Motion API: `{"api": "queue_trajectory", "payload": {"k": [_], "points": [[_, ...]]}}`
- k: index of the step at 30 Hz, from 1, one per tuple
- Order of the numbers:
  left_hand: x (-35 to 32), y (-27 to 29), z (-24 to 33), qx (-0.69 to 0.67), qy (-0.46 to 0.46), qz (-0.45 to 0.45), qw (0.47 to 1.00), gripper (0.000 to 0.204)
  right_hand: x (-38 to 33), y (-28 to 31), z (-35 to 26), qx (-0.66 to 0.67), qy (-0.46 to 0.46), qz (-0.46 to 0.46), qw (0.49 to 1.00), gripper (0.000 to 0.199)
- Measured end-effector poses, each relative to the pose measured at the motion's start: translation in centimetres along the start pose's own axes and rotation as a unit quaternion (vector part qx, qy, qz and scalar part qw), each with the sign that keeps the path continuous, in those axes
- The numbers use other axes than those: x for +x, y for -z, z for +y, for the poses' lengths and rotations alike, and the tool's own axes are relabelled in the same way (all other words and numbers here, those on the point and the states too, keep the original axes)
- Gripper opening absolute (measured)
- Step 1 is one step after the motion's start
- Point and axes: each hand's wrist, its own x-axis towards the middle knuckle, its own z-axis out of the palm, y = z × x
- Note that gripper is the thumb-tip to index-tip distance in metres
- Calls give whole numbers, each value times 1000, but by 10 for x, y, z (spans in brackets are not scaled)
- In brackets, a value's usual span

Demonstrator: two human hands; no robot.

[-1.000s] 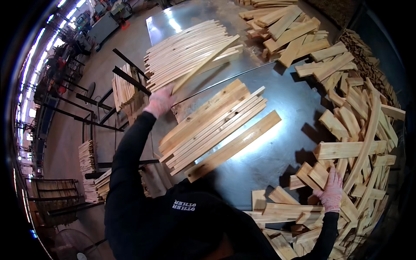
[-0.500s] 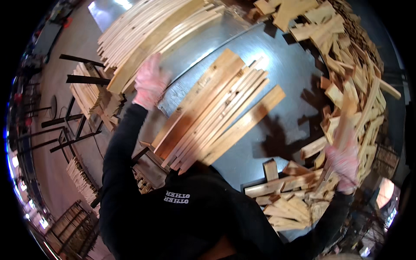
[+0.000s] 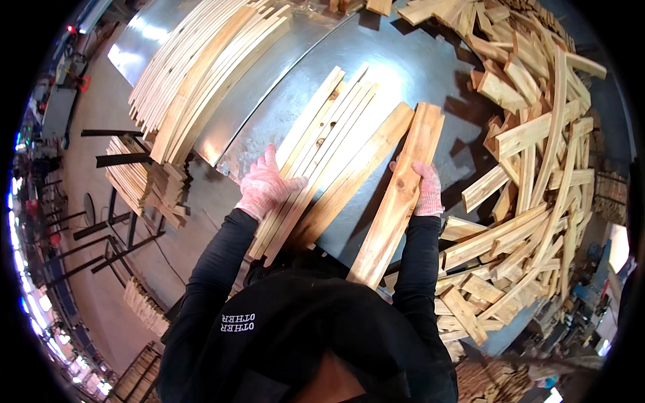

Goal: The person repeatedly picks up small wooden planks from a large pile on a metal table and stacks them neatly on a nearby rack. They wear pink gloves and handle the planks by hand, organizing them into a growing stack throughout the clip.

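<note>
My right hand (image 3: 428, 189), in a pinkish-white glove, grips a wooden board (image 3: 398, 195) with a knot in it by its right edge. This board slants over the metal table, its near end close to my body. Left of it lies a group of narrow wooden strips (image 3: 322, 144), side by side, with one wider plank (image 3: 366, 168) turned flat at their right. My left hand (image 3: 265, 185), gloved the same, rests at the left side of the strips with thumb and fingers spread. Its fingertips touch or nearly touch the outermost strip.
A neat row of long strips (image 3: 201, 74) lies at the far left of the metal table (image 3: 252, 127). A heap of loose boards (image 3: 524, 154) curves along the right side. Black metal racks (image 3: 124, 161) with stacked wood stand on the floor to the left.
My right hand has come from the heap to the table's middle with a board. My left hand has moved from the far row to the strips.
</note>
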Motion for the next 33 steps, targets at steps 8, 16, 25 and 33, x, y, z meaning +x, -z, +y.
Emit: {"api": "queue_trajectory", "payload": {"k": [8,16,25,33], "points": [[26,-35,-24,-73,-64,86,992,130,25,-52,67,134,9,-118,984,66],[43,-29,-35,-63,-116,81,988,117,51,-98,88,379,-87,-289,875,78],[126,31,-16,96,-352,166,916,88,26,-155,7,-674,-20,79,734,78],[139,51,31,-259,-324,37,909,99,40,-146,64,-184,128,28,974,48]]}}
